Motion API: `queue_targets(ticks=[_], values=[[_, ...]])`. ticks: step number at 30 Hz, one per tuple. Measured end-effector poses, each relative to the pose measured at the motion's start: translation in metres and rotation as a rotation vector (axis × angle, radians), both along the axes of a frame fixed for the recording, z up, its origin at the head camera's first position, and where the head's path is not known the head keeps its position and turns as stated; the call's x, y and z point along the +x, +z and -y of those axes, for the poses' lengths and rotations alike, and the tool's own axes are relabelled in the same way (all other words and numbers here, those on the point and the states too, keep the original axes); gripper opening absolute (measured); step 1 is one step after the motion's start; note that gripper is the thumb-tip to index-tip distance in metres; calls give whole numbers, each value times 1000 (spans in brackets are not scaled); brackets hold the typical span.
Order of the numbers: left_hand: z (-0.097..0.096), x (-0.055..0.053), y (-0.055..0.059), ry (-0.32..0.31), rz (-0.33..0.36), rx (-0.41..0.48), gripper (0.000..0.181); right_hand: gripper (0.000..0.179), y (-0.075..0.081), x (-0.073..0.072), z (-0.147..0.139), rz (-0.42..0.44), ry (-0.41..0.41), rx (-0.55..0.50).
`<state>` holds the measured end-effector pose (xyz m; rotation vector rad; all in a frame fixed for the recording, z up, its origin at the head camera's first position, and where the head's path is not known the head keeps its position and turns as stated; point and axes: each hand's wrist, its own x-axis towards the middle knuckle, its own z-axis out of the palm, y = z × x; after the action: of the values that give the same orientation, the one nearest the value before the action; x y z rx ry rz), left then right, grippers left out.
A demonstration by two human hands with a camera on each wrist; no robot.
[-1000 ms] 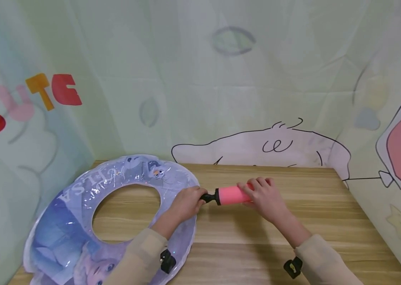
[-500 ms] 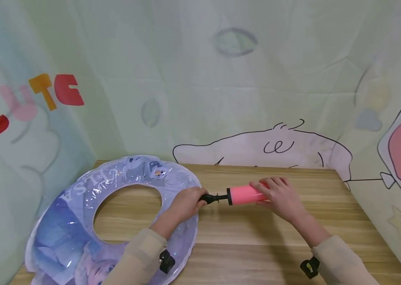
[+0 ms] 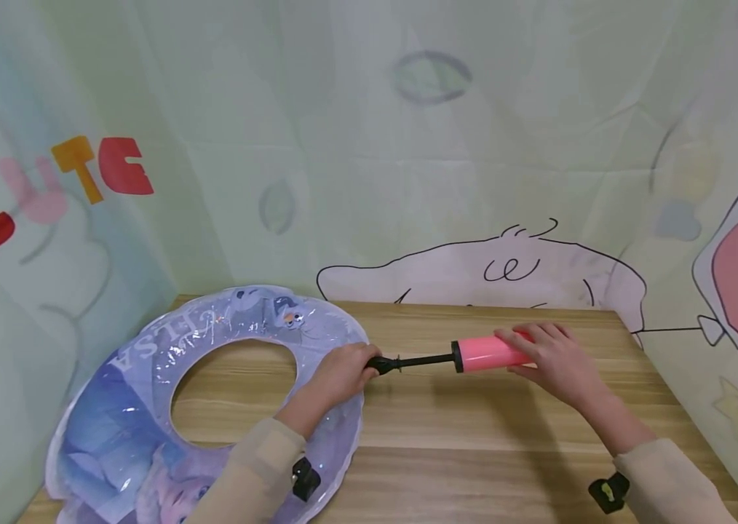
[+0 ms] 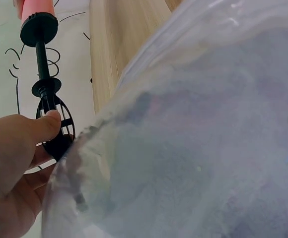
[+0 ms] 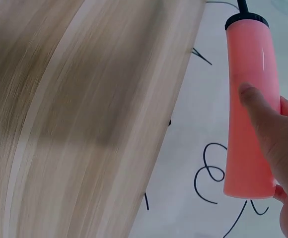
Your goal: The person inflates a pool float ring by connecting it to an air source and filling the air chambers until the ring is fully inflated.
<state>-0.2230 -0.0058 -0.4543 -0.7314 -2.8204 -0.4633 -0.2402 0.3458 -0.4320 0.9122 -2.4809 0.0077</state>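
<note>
A hand pump with a pink barrel (image 3: 490, 354) and a thin black rod (image 3: 426, 360) is held level above the wooden table. At its left end, my left hand (image 3: 341, 372) pinches the black end piece (image 4: 54, 116) between thumb and fingers. That piece lies against the edge of a swim ring (image 3: 336, 320), clear and bluish-purple with printed figures. Whether it sits in a valve is hidden. My right hand (image 3: 555, 364) grips the right part of the barrel, its thumb along the side in the right wrist view. A long stretch of rod shows between barrel and end piece.
The wood-grain table (image 3: 461, 473) bears the swim ring on its left side. A printed cloth backdrop (image 3: 369, 182) rises behind the table and at both sides. Black wrist devices (image 3: 608, 493) sit below both sleeves.
My right hand has drawn the pink barrel to the right, away from the left hand, and more black rod has come out. My left hand and the swim ring have stayed in place.
</note>
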Motion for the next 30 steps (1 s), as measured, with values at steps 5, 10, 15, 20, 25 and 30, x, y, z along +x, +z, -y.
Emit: queue_targets(ticks=[5,10,15,20,25,30], values=[[1,-1,-3,5,-13,-3,16,69,4,1,-20,-22,6,-14],[0,-1,-4,13,-17,-11,16,73,6,2,-33,-56,-19,15],[-1,0,-4,18,-22,-18,16,71,5,3,-25,-63,-48,51],[-2,0,-5,3,-57,-44,19,66,2,3,1,-48,-53,79],[-4,-2,-7,-11,-91,-52,19,64,2,4,28,-56,-47,92],[-5,-2,-8,-5,-104,-57,19,62,-3,6,50,-103,-35,110]])
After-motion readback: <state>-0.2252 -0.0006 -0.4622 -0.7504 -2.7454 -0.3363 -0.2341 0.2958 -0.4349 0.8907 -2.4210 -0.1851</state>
